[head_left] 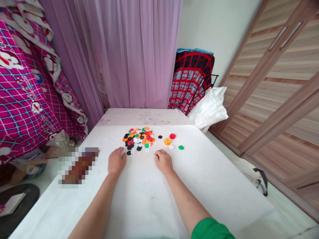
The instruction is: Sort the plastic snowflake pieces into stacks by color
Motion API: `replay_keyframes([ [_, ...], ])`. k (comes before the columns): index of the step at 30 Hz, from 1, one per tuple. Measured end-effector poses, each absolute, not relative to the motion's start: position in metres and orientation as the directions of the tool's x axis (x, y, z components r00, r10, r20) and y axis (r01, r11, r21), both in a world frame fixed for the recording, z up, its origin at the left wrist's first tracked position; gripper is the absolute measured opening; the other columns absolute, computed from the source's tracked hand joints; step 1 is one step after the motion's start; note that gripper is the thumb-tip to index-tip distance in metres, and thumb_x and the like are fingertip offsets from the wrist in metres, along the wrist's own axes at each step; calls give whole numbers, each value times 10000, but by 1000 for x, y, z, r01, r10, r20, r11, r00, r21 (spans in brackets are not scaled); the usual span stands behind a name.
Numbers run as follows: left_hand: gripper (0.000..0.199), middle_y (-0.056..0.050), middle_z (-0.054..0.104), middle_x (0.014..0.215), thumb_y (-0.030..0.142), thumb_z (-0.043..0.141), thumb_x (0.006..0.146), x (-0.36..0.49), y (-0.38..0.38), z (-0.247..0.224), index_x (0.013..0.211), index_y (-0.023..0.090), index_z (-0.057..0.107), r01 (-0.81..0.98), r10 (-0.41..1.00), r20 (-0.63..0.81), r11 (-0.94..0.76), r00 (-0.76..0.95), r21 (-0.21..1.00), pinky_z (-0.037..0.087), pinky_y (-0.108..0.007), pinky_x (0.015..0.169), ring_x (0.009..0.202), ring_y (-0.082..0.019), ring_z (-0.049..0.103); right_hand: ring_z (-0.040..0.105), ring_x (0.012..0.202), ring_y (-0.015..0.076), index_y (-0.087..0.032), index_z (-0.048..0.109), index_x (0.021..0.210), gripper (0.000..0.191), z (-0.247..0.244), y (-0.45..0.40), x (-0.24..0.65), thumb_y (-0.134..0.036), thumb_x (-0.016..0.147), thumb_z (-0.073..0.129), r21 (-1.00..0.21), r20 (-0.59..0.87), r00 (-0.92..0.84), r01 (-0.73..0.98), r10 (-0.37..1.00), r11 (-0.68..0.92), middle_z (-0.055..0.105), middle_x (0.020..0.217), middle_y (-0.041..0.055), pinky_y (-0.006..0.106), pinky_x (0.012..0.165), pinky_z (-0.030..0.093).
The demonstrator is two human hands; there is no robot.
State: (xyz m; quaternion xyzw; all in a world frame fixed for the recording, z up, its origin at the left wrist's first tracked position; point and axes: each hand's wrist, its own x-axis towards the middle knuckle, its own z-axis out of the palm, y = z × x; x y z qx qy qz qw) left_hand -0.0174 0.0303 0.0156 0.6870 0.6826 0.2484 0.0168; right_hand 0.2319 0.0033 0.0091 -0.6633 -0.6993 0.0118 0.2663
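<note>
A pile of small notched discs (pixel 138 139) in black, white, orange, red and green lies on the white-covered table (pixel 139 199). To its right are a black disc (pixel 160 136), a red one (pixel 172 136), an orange one (pixel 167 141), a white one (pixel 171 147) and a green one (pixel 181 147). My left hand (pixel 117 160) rests palm down at the pile's near left edge, holding nothing. My right hand (pixel 163 160) lies on the table with curled fingers, nearest to the white disc; whatever the fingers may hold is hidden.
A pixelated reddish-brown item (pixel 80 166) lies on the table's left side. A white bag (pixel 209 108) stands beyond the far right corner. Purple curtains (pixel 139 53) hang behind, and a wooden wardrobe (pixel 271 79) stands at the right.
</note>
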Motion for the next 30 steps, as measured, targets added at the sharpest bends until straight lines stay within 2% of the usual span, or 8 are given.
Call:
replay_keyframes([
  [6, 394, -138, 608, 1321, 220, 402, 882, -17, 31, 15, 1175, 152, 658, 941, 949, 302, -21, -87, 337, 397, -444, 1059, 1245, -297, 530, 602, 830, 151, -232, 662, 816, 212, 8, -7, 230, -91, 800, 505, -382, 361, 6, 913, 932, 142, 678, 880, 20, 235, 738, 399],
  [13, 390, -113, 631, 1293, 228, 373, 884, -18, 30, 18, 1130, 172, 670, 945, 952, 291, -8, -93, 326, 398, -392, 1063, 1223, -261, 553, 598, 816, 153, -243, 654, 803, 206, 10, -8, 230, -95, 790, 512, -415, 349, 2, 897, 937, 153, 679, 868, 14, 238, 717, 392],
  [21, 279, -67, 676, 1226, 224, 449, 819, -21, 27, 22, 960, 232, 689, 933, 951, 298, -34, -80, 359, 433, -360, 1026, 1146, -231, 606, 596, 813, 154, -248, 651, 804, 203, 11, -7, 229, -99, 784, 514, -443, 335, 0, 883, 942, 157, 677, 864, 12, 243, 706, 384],
  [30, 306, -48, 692, 1202, 175, 416, 805, -23, 26, 22, 896, 239, 702, 927, 948, 318, -125, 7, 354, 442, -359, 1032, 1147, -223, 615, 604, 819, 150, -237, 657, 825, 195, 13, -7, 228, -107, 807, 513, -437, 319, 1, 888, 948, 146, 680, 879, 15, 245, 702, 373],
])
